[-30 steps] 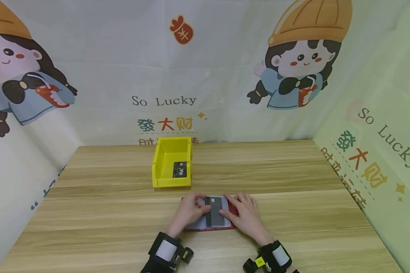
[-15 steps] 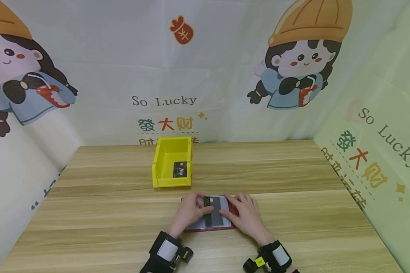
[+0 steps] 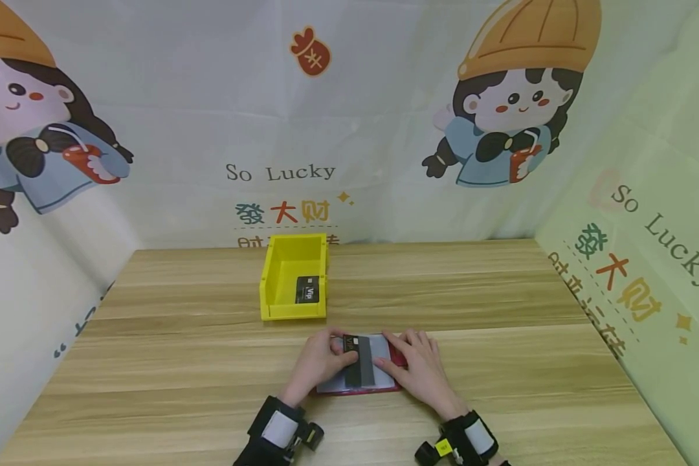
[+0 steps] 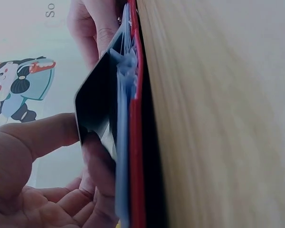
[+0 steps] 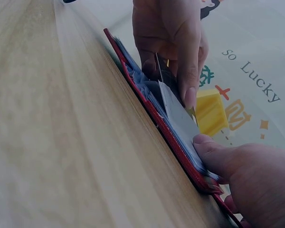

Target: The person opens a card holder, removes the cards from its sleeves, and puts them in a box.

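Note:
A red card holder (image 3: 358,391) with clear plastic pages lies open on the table in front of me. My left hand (image 3: 317,364) pinches a dark card (image 3: 351,374) between thumb and fingers at its left side. The card's left strip shows black, while its right part looks grey under a clear sleeve. In the left wrist view the card (image 4: 95,97) stands tilted up from the stacked pages. My right hand (image 3: 419,370) rests on the holder's right side, fingers spread and thumb pressing the clear page (image 5: 178,114).
A yellow bin (image 3: 291,312) stands behind the holder, slightly to the left, with a black VIP card (image 3: 307,289) inside. The wooden table (image 3: 472,285) meets a printed cloth backdrop (image 3: 384,129) at the back and sides.
The left hand has drawn the dark card a little to the left, and more of its black part shows outside the sleeve. The right hand has stayed in place.

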`<control>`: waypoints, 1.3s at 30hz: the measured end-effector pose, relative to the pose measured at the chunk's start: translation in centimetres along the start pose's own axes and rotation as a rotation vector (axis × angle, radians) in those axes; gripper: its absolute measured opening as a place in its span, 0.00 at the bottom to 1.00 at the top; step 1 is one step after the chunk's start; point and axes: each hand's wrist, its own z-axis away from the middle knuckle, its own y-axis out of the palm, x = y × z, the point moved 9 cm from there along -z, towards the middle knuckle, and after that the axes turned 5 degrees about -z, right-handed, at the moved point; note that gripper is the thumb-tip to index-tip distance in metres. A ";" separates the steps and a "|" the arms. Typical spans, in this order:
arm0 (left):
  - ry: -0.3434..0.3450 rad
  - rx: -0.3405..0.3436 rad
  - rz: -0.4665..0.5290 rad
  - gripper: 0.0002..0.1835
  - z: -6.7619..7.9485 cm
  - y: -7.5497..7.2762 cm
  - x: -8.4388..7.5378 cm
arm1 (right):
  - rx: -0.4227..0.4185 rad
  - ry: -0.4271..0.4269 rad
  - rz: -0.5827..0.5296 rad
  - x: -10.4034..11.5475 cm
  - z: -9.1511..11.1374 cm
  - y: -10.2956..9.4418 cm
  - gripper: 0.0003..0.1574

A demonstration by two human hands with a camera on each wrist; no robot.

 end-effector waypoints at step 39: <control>-0.056 -0.099 0.159 0.17 0.4 -4.1 1.8 | 0.000 -0.002 -0.018 -0.1 0.0 0.1 0.36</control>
